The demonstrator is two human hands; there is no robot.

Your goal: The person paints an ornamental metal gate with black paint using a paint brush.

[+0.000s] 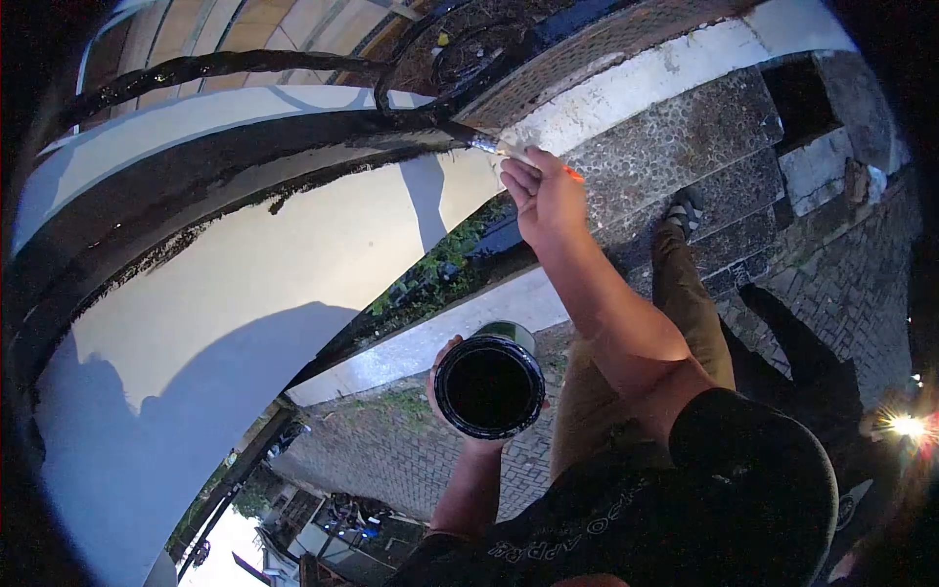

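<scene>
**Black Paint on a Pale Wall**

A black shirt [685, 509] with pale letters was closest to the camera, low in the view. Two bare arms came out from it.

The left hand [452, 411] was wrapped around a round paint can [489, 386]. The fingers curled around its side and held it tight from below. The can stood open, and the inside looked black. It was held low, just in front of the person's tummy.

The right hand [543, 201] was stretched out far, up by the wall. Its fingers were pressed together, pinching a thin paintbrush [518, 157]. The brush stuck out of the top of the hand. The orange end of its handle peeked out on the right of the fingers. The bristle end pointed left and a little up. So the brush lay almost flat, running from right to left. Its tip touched the black painted stripe [293, 147] on the pale wall [293, 254]. The stripe had a rough, drippy bottom edge.

The brush and the can were well apart.

The person's shadow fell dark on the wall at the lower left. Brown trousers [685, 293] and a sandal stood on pebbly stone steps [704, 157]. Green plants [440, 264] grew down below the wall.
</scene>
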